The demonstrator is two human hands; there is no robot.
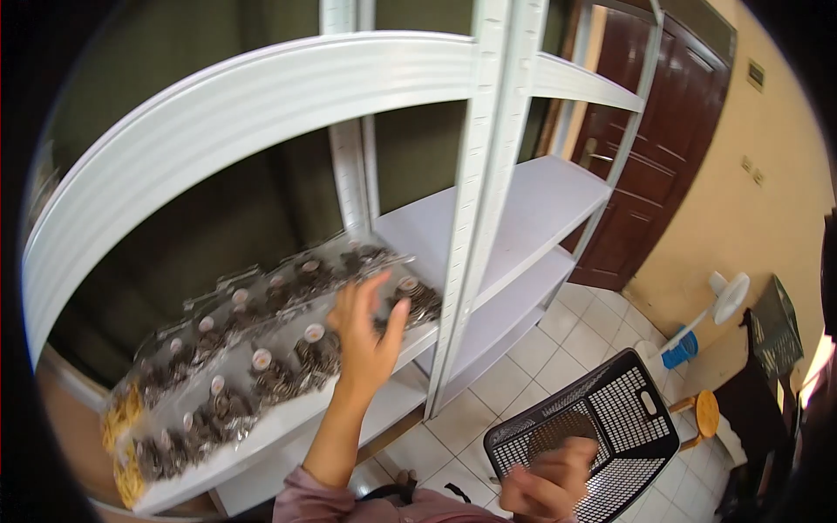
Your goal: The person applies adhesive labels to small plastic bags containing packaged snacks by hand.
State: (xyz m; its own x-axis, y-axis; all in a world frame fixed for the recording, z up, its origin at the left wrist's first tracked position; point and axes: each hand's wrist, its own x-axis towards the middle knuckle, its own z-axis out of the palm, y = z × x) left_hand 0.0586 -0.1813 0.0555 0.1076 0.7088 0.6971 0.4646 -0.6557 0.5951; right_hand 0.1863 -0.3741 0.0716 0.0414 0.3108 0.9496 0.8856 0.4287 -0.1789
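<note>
My left hand [366,331] is raised over the shelf with its thumb and fingers spread, and nothing shows in its grasp. Close to its fingertips stands a clear plastic pack of dark, stacked pieces with a round label [418,298]. Similar clear packs [270,376] fill two rows along the white shelf board [288,433]. My right hand [554,479] is blurred above a black perforated plastic basket [645,462]. Its fingers look curled, but I cannot make out whether they hold anything.
Packs with yellow contents [125,427] sit at the shelf's left end. A white metal upright [479,192] separates this bay from the neighbouring shelves [540,196]. Beyond the basket are a wooden stool [706,414], a blue bin [680,349] and a white fan [731,296]. A brown door [649,131] stands behind.
</note>
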